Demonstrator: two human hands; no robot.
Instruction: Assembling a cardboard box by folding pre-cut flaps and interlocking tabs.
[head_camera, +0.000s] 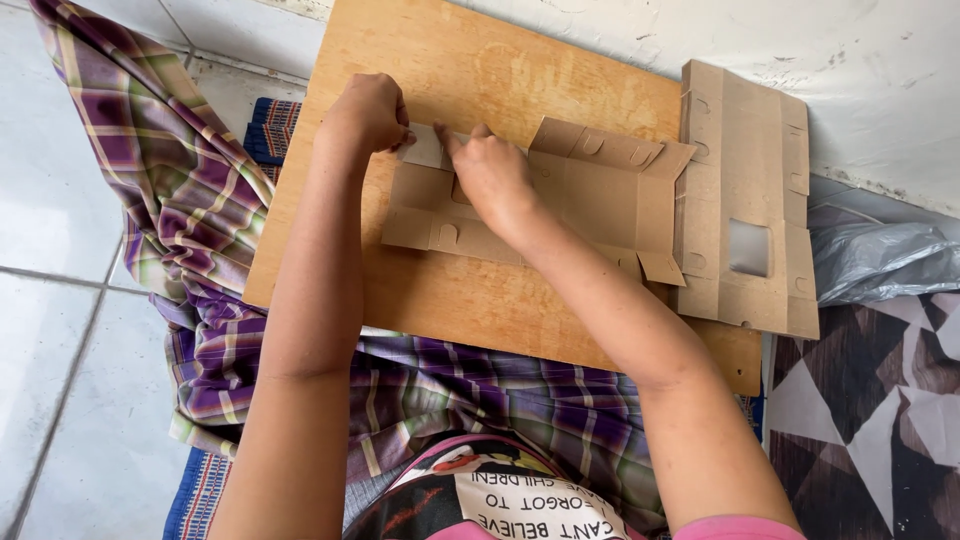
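Cardboard box blank (590, 195) lay flat on a wooden board (480, 300), which rested across the person's lap over a purple plaid cloth (190, 200) on a tiled floor (60, 300). The blank was largely unfolded: its long side flaps stood slightly raised, the right end tab was bent outward, and no corner appeared locked or tucked. Judging from this, folding was at an early stage, with only the left end being worked and the remaining flaps, tabs and slots left to be raised and joined.

Left hand (368, 110) was curled nearly closed, its fingertips pinching the upper edge of a small end flap (424, 148) at the left of the blank. Right hand (492, 175) pressed down on the blank just beside that flap, forefinger extended to the flap's edge, the other fingers bent; it held nothing, and its grip served as a brace rather than a clasp.

1 further flat blank (745, 200), with a square window cut in it, lay on the board's right end, touching the first and apparently untouched. Grey plastic bag (870, 255) sat beyond it near the wall, above a patterned mat (870, 420).
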